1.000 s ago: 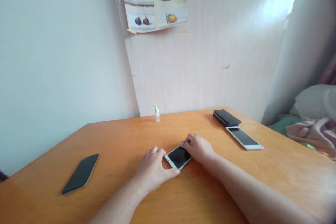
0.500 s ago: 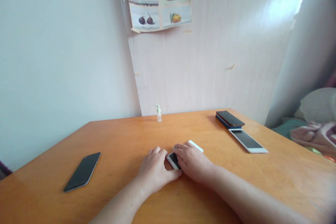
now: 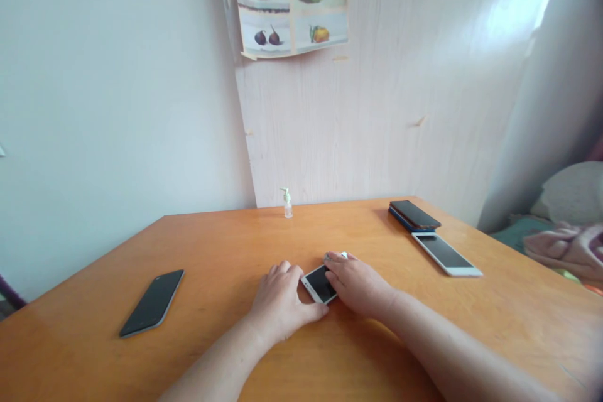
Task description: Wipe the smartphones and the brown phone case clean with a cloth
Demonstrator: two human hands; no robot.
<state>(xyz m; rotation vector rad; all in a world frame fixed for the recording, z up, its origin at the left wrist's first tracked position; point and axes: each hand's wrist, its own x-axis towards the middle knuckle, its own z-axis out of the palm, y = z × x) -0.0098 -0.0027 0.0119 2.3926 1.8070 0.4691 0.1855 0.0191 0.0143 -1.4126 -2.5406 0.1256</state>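
A white smartphone (image 3: 321, 284) with a dark screen lies face up and slanted on the table in front of me. My left hand (image 3: 281, 301) grips its near left end, thumb at the lower corner and fingers at the upper corner. Across the far right part of the phone rests my right hand (image 3: 357, 282), fingers together and pressed down. A small pale, greyish thing (image 3: 328, 257) peeks out at its fingertips; its kind cannot be made out. The hand covers much of the screen's right side.
On the wooden table (image 3: 226, 239), a dark phone (image 3: 153, 303) lies at left. A small clear pump bottle (image 3: 287, 207) stands at the back. Stacked dark phones (image 3: 414, 213) and a white phone (image 3: 446, 254) lie at right. Bedding (image 3: 570, 245) is beyond the right edge.
My right hand has slid right and slightly away along the phone, uncovering more of its screen near my left hand. The left hand keeps its grip. The view has shifted slightly.
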